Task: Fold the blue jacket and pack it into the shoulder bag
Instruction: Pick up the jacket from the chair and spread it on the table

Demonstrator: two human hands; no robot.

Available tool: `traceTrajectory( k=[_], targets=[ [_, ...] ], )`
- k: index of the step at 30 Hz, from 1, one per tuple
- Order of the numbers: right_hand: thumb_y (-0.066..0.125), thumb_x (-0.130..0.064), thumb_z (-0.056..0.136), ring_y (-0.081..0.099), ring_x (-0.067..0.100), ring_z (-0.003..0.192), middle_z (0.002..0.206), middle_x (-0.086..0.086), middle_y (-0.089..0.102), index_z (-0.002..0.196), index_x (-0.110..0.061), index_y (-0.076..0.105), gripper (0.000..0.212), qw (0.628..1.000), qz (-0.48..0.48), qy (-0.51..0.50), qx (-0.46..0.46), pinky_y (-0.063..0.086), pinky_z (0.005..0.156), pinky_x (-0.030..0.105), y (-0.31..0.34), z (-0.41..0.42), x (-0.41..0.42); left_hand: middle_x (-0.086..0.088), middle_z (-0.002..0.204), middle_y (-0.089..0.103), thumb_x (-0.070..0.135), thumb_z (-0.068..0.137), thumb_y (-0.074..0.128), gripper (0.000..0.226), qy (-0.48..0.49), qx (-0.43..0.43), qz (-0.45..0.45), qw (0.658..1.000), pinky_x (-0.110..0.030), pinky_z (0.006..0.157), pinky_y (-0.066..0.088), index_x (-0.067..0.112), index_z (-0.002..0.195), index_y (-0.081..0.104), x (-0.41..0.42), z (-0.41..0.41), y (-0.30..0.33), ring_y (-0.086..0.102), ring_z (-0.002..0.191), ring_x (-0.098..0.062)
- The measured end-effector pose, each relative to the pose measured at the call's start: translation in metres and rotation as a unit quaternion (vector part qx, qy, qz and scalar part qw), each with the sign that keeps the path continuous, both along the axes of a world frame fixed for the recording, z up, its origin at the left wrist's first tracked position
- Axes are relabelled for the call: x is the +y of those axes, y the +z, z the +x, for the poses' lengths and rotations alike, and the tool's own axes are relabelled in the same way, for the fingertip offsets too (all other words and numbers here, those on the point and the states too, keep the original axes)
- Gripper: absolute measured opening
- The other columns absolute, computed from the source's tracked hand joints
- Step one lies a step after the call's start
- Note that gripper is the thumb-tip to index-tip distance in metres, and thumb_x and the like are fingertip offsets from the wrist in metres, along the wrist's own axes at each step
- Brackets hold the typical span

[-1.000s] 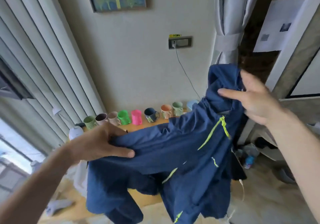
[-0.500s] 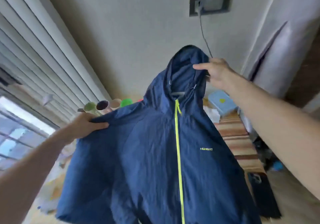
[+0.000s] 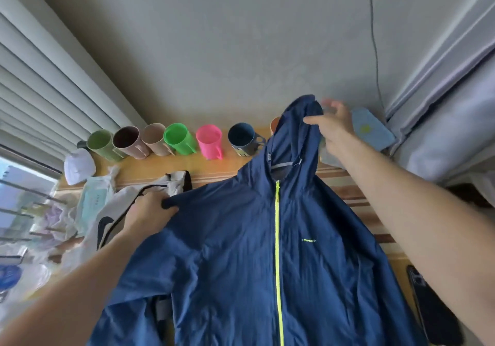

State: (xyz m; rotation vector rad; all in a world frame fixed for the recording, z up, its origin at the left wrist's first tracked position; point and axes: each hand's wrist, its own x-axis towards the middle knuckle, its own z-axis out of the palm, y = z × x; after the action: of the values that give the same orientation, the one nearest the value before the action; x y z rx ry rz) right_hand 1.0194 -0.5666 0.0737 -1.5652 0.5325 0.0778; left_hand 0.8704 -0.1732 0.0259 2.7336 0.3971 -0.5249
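The blue jacket [image 3: 241,252] hangs spread open-faced over the wooden table [image 3: 219,170], its neon-yellow zip running down the middle and the hood pointing up towards the wall. My left hand [image 3: 146,211] grips the jacket's left shoulder. My right hand [image 3: 333,128] pinches the top of the hood. A white bag with black trim [image 3: 117,211], perhaps the shoulder bag, lies on the table left of the jacket, partly under my left hand.
A row of several coloured mugs [image 3: 179,139] lines the wall edge of the table. A white cap [image 3: 79,166], wipes packet [image 3: 93,203] and clutter sit at left. A light-blue box [image 3: 372,128] stands behind my right hand; a dark object [image 3: 431,308] lies at the right edge.
The jacket went from bunched between my hands to spread out front-facing, then lowered towards the table. My view tilted down, showing the mugs and table.
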Motion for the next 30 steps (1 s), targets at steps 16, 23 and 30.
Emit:
traceTrajectory(
  k=[16, 23, 30],
  targets=[
    [0.050, 0.008, 0.090, 0.047, 0.019, 0.134, 0.135, -0.004, 0.063, 0.122, -0.022, 0.072, 0.049, 0.810, -0.403, 0.424, -0.041, 0.043, 0.109, 0.035, -0.158, -0.196, -0.027, -0.018, 0.143, 0.057, 0.014, 0.095, 0.066, 0.040, -0.092, -0.234, 0.036, 0.967, -0.054, 0.109, 0.044, 0.010, 0.135, 0.063, -0.062, -0.050, -0.050, 0.051, 0.130, -0.043],
    [0.057, -0.016, 0.099, 0.034, 0.018, 0.149, 0.159, -0.001, 0.042, 0.146, -0.021, 0.050, 0.048, 0.827, -0.407, 0.386, 0.048, 0.035, 0.117, 0.035, -0.165, -0.252, -0.047, -0.005, 0.173, 0.001, 0.062, 0.097, 0.004, 0.073, -0.335, 0.043, 0.066, 0.939, -0.045, 0.129, 0.002, 0.036, 0.163, 0.021, -0.163, -0.089, -0.118, 0.006, 0.161, -0.028],
    [0.081, -0.031, 0.080, 0.059, 0.047, 0.115, 0.129, 0.025, 0.062, 0.143, 0.000, 0.047, 0.077, 0.813, -0.504, 0.129, 0.262, 0.052, 0.093, 0.052, -0.169, -0.350, -0.126, -0.011, 0.172, 0.017, 0.043, 0.105, 0.039, 0.056, -0.337, -0.089, 0.013, 0.937, -0.050, 0.125, 0.026, 0.029, 0.160, 0.036, -0.216, -0.121, -0.118, 0.022, 0.158, -0.034]
  ],
)
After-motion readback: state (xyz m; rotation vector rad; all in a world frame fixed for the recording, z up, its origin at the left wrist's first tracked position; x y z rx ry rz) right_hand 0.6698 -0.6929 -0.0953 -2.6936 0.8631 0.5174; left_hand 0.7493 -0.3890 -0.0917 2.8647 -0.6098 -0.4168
